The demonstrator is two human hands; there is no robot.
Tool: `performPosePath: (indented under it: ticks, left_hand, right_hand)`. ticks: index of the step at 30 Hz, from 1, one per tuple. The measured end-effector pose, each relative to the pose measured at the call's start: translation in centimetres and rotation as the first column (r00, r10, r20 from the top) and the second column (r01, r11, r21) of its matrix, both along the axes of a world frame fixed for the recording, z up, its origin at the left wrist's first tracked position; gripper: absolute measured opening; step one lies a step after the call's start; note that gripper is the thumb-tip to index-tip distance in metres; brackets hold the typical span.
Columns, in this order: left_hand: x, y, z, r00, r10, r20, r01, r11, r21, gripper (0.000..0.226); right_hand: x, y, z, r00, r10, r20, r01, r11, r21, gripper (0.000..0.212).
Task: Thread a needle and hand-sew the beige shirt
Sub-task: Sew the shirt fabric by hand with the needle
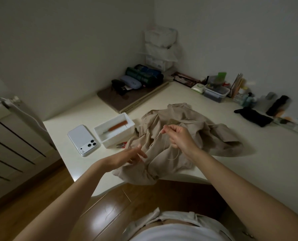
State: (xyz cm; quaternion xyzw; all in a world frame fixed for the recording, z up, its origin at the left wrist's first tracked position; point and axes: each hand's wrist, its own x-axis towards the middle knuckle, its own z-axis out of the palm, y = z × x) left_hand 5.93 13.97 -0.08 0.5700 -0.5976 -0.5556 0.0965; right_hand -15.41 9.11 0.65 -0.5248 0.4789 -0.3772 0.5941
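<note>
At the bottom of the frame, closest of all, is the person's white top [170, 232], and two bare arms reach up from there toward the middle. The left arm comes in from the lower left. The left hand [134, 156] is flat and loose, with its fingers stretched out, and the tips touch the near edge of the beige shirt [193, 119]. The right arm comes in from the lower right. The right hand [177, 136] is lifted a little above the cloth with its fingers curled in. Its thumb and first finger pinch a thin pale thread [175, 154], which hangs down in a loop below the wrist. The two hands are apart, the right one higher in the frame than the left. The needle is too small to pick out. The shirt lies in a crumpled heap in the middle of the pale surface [240, 171], and one bit of it hangs over the near edge. Just left of the shirt sits a white box [110, 141] with no lid. Inside it lies a tool [117, 126] with an orange handle. A white phone [83, 140] lies face down beside the box. In the upper right, by the wall, a clear box [216, 93] holds small dark things that are hard to make out.
</note>
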Motion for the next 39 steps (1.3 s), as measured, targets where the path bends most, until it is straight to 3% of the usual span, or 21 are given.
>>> performPosePath:
  ticks: [6,9,14,17,19,22,24,30,33,36,37,39]
  left_hand:
    - [0.6,-0.2,0.0,0.982,-0.094,0.165,0.101,0.994,-0.035,0.021]
    - [1.4,-0.3,-0.2,0.965,-0.117,0.235,0.128,0.991,-0.033,0.019]
    - [1.8,-0.6,-0.7,0.914,-0.152,0.375,0.190,0.980,-0.066,0.020]
    - [1.3,-0.7,-0.4,0.942,-0.084,0.324,0.134,0.982,-0.136,0.023]
    - [0.6,-0.7,-0.2,0.956,-0.069,0.284,0.121,0.978,-0.170,0.024]
    - [-0.5,-0.6,0.3,0.969,-0.058,0.241,0.114,0.967,-0.228,0.020]
    - [-0.8,-0.5,0.6,0.983,-0.040,0.180,0.081,0.970,-0.230,0.017]
    - [-0.4,0.5,1.7,1.000,-0.017,-0.012,0.016,0.996,-0.092,0.007]
    - [-0.2,0.7,1.7,0.983,0.132,-0.130,-0.126,0.991,0.052,0.028]
    - [0.0,0.8,1.6,0.960,0.175,-0.217,-0.164,0.984,0.071,0.057]
    - [0.1,0.7,1.5,0.952,0.193,-0.237,-0.182,0.981,0.067,0.058]
    - [0.2,0.5,1.2,0.930,0.229,-0.286,-0.235,0.972,0.015,0.039]
  right_hand:
    - [-0.6,-1.1,-0.6,0.977,-0.178,-0.118,0.171,0.983,-0.068,0.026]
    - [-1.1,-1.2,-0.8,0.951,-0.237,-0.198,0.222,0.970,-0.097,0.025]
    - [-1.6,-0.5,-1.1,0.871,-0.145,-0.470,0.053,0.978,-0.203,0.024]
    - [-1.1,-0.3,-1.1,0.884,-0.058,-0.463,-0.022,0.986,-0.165,0.043]
    - [-0.2,0.1,-0.8,0.896,0.088,-0.434,-0.154,0.981,-0.119,0.047]
    - [1.2,1.0,-0.4,0.814,0.321,-0.484,-0.378,0.925,-0.023,0.048]
    - [1.7,1.6,-0.1,0.792,0.409,-0.453,-0.442,0.896,0.036,0.045]
    - [2.2,1.9,0.2,0.839,0.373,-0.396,-0.403,0.915,0.008,0.018]
    - [2.1,2.1,0.4,0.830,0.375,-0.413,-0.418,0.908,-0.016,0.010]
    - [2.0,2.3,0.7,0.843,0.364,-0.396,-0.415,0.908,-0.049,0.008]
    - [2.0,2.4,0.7,0.846,0.357,-0.396,-0.413,0.908,-0.064,0.009]
    - [2.0,2.4,0.7,0.854,0.339,-0.395,-0.403,0.911,-0.088,0.011]
